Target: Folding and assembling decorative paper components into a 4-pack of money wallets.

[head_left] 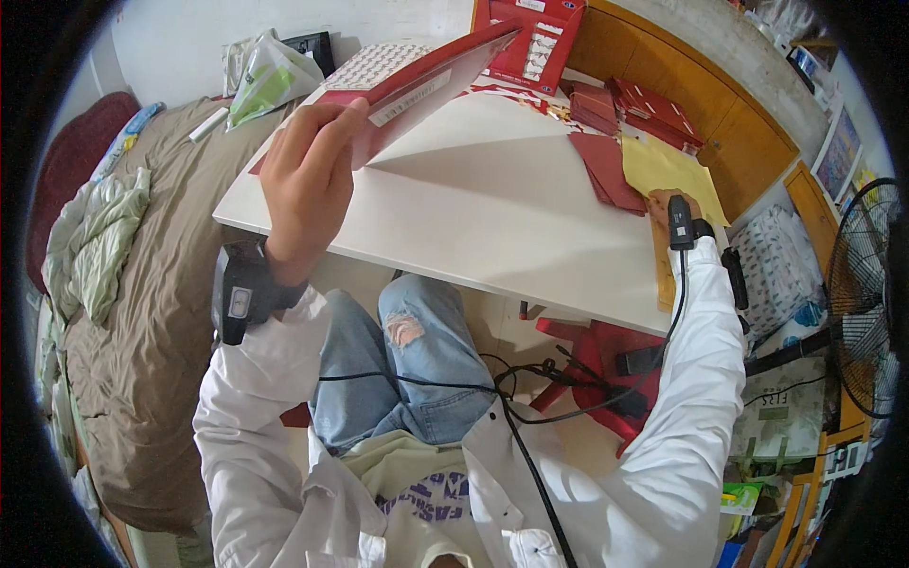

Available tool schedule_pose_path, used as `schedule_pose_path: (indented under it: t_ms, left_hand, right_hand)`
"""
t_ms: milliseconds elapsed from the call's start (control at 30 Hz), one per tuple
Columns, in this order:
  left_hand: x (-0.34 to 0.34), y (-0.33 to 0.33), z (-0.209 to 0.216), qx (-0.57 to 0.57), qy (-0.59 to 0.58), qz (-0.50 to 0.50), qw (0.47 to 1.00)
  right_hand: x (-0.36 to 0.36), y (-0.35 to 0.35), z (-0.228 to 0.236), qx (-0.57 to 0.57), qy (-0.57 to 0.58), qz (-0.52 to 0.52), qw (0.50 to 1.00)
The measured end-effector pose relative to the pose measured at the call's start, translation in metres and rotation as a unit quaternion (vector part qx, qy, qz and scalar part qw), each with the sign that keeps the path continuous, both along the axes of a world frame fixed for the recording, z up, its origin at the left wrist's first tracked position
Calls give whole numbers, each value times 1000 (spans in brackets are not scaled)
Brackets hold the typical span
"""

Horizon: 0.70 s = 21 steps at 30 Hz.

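Observation:
My left hand [314, 170] is raised over the table's left part, fingers closed on the near end of a flat red cardboard packet [431, 83]. The packet stands tilted on edge, with a clear glossy side and a white barcode label; it casts a long shadow on the white table [445, 213]. At the table's right edge, my right hand [670, 203] has its fingers curled at the lower edge of a yellow paper sheet [672, 170]. A black device strapped over that hand hides part of the fingers. Dark red envelopes [608, 173] lie just left of the sheet.
Behind them are stacks of red packets [653, 112] and a red display box [542, 43]. A white patterned sheet [374, 66] lies at the far left. To the right stands a black fan [862, 303]. Black cables [516, 417] cross my lap; a bed [156, 312] is at left.

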State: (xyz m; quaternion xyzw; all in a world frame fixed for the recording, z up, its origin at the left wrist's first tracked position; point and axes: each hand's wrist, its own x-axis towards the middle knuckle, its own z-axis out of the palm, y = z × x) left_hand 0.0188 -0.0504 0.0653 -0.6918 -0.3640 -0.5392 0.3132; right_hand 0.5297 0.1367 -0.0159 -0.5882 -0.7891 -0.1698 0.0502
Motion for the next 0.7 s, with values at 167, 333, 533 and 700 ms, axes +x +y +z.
schedule_pose_path:
  t_ms: [167, 333, 533, 700]
  left_hand:
    - [8, 11, -1, 8, -12, -32, 999]
    - [-11, 6, 6, 65, -1, 0, 998]
    - [-19, 3, 8, 114, 15, 29, 993]
    - [-19, -4, 6, 109, 24, 37, 993]
  right_hand:
    - [53, 19, 0, -11, 359, 70, 931]
    - [-112, -80, 76, 356, -1, 145, 923]
    - [-251, -171, 53, 201, -21, 380, 903]
    - [-267, -183, 5, 43, 64, 403, 912]
